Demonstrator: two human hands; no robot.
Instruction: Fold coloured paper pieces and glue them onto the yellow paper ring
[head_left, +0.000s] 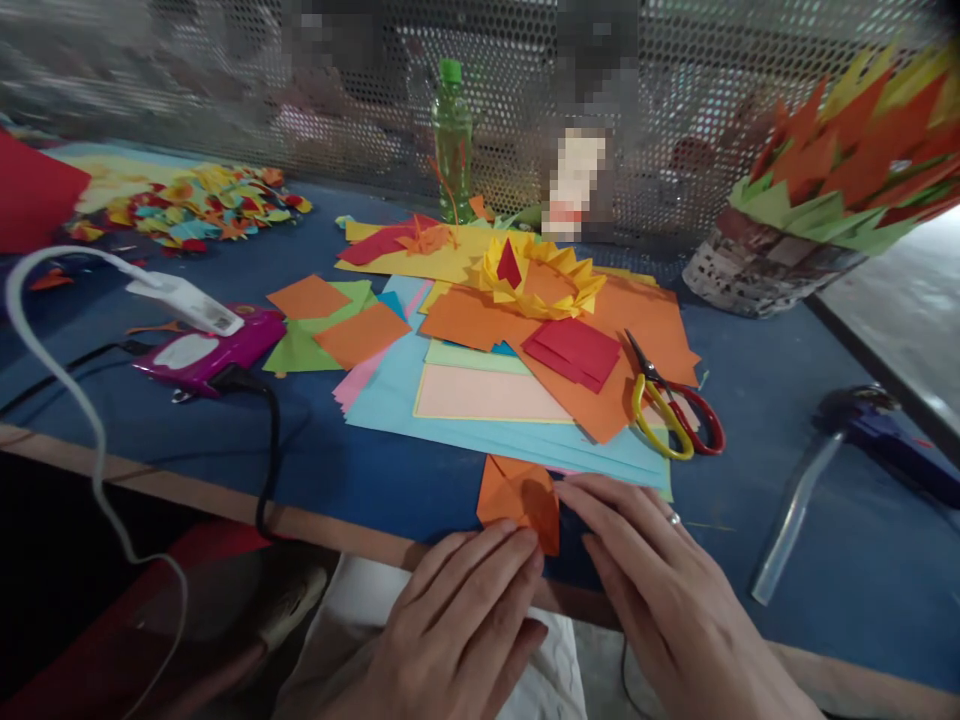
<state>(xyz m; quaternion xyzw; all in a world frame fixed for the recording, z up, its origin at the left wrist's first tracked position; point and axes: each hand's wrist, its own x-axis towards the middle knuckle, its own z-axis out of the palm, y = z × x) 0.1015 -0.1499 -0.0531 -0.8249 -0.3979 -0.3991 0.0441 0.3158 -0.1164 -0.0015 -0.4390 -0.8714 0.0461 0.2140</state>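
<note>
A small folded orange paper square (517, 490) lies at the table's front edge. My left hand (472, 600) rests on its lower edge, fingers stretched out flat and close together. At the paper's right side is my right hand (652, 570), its fingers extended and thumb apart, the index fingertip touching or very near the corner. A ring shows on one finger. Just beyond both hands lies a stack of light blue, pink and orange sheets (397, 400). Scissors (667, 405) with one yellow and one red handle lie on its right part, beside small red paper pieces (574, 352).
A yellow folded-paper ring (585, 290) sits behind the red pieces. Left are a purple power strip (210, 350) with cables and a heap of folded scraps (202, 205). A green bottle (453, 140) stands at the back. Right are a glue gun (885, 440) and a paper-spiked basket (765, 260).
</note>
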